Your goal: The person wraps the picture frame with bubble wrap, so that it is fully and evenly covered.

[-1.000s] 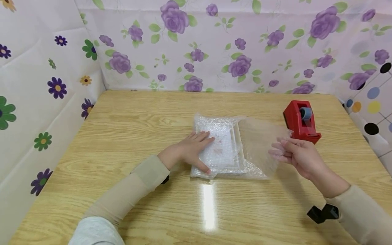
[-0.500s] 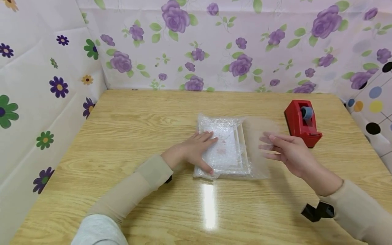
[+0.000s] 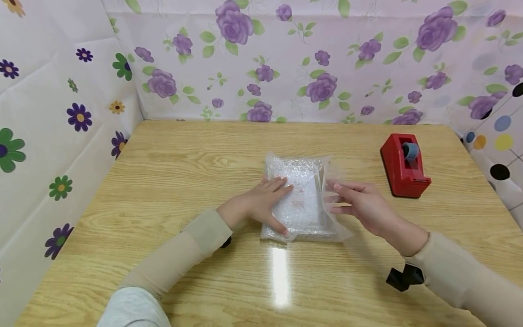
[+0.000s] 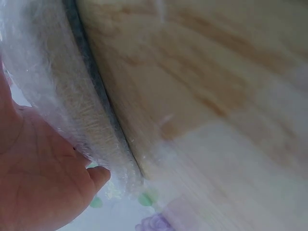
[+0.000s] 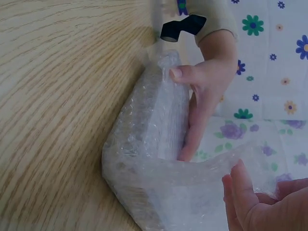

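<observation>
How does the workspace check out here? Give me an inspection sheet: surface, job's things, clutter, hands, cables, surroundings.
Surface: wood-grain table, with a bright light reflection nearer the person than the package.
Job's things: bubble-wrapped package lying flat; its loose flap raised.
Clutter: red tape dispenser to the right, apart from package and hands.
Hands: left hand rests on the package; right hand holds the flap.
Cables: nothing seen.
Surroundings: flower-printed covering behind, dotted covering at right.

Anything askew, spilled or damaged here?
Nothing stands out: no spill or damage visible. The bubble-wrapped package lies flat under the left hand, its loose flap is held in the right hand, and the red tape dispenser stands upright.
</observation>
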Demonstrator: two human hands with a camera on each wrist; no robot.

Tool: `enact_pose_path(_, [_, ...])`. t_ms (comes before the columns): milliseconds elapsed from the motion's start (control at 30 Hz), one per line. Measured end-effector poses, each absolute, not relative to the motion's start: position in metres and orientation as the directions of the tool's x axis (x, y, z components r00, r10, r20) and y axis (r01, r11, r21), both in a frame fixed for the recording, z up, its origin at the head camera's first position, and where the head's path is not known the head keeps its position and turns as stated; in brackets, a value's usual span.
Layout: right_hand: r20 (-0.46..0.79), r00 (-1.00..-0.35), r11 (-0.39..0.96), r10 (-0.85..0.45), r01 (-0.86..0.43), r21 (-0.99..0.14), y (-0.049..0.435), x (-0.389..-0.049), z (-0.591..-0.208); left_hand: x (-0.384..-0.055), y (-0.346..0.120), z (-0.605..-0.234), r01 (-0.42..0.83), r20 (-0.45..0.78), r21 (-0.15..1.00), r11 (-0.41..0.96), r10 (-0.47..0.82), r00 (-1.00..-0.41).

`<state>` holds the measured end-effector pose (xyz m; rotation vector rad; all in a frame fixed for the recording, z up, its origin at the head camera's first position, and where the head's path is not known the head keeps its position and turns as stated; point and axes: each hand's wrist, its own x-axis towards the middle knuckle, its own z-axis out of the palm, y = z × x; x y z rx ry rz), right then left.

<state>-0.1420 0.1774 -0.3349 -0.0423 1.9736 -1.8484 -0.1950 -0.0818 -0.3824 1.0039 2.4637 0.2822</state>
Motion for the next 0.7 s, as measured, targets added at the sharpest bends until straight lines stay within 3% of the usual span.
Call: enact_pose_path(700, [-0.321, -0.853, 0.158, -0.411, 0.280, -0.947, 0.157, -0.160, -0.366, -0.196, -0.085, -0.387, 0.564, -0.289, 0.436, 0.701, 0.703, -0.650])
